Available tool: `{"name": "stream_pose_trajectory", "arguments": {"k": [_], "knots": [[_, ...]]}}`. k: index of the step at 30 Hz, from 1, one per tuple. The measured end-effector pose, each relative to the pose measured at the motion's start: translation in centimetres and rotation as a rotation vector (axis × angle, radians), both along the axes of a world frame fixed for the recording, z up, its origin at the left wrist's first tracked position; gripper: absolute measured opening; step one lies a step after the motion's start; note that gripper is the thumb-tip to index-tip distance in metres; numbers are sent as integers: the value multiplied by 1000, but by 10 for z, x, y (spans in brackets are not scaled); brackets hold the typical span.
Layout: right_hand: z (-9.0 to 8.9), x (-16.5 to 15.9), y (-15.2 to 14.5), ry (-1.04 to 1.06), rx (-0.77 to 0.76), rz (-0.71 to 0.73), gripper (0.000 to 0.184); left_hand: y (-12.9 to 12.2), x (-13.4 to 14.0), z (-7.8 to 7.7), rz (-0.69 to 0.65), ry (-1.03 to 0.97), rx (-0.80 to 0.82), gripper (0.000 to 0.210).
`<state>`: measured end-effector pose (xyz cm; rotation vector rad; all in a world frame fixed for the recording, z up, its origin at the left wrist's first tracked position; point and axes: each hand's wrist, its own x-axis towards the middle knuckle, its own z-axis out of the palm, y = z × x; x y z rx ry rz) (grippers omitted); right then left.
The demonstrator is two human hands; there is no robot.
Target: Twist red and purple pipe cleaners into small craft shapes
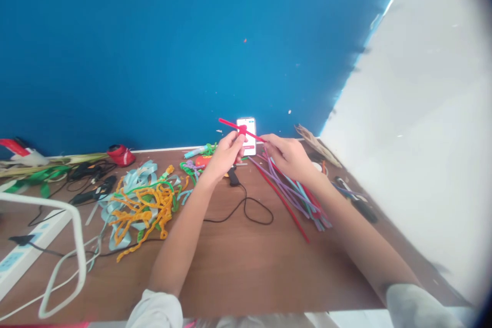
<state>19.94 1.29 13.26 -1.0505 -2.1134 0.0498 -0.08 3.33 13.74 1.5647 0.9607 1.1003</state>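
A red pipe cleaner (229,123) is held up between my hands, with a small bunched knot near its middle. My left hand (227,154) pinches it at that knot, fingers closed. The thumb and fingertips of my right hand (288,156) grip the strand's right end. Behind the knot stands a lit phone (249,149), upright and partly covered by the left fingers. Below the right hand lies a bundle of purple, red and light blue pipe cleaners (294,192). Part of that bundle is hidden by my right forearm.
Orange twisted pipe cleaners (154,205) and pale blue ribbon (140,177) lie heaped at left. A black cord (265,221) loops across the brown table (246,271). A white power strip (36,251) and white tubular frame (79,246) occupy the left side. Walls bound the back and right.
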Motion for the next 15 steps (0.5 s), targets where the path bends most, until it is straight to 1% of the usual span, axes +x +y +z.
{"name": "stream_pose_trajectory", "arguments": {"k": [4, 6, 11, 15], "knots": [[2, -1, -1, 50, 36, -9, 28, 3, 0, -2, 30, -12, -7, 29], [3, -2, -2, 56, 25, -5, 26, 3, 1, -2, 27, -2, -15, 30], [6, -5, -5, 47, -29, 18, 23, -1, 6, 0, -26, 34, -41, 27], [8, -7, -7, 38, -59, -2, 25, -3, 8, 1, -56, 34, -73, 25]]}}
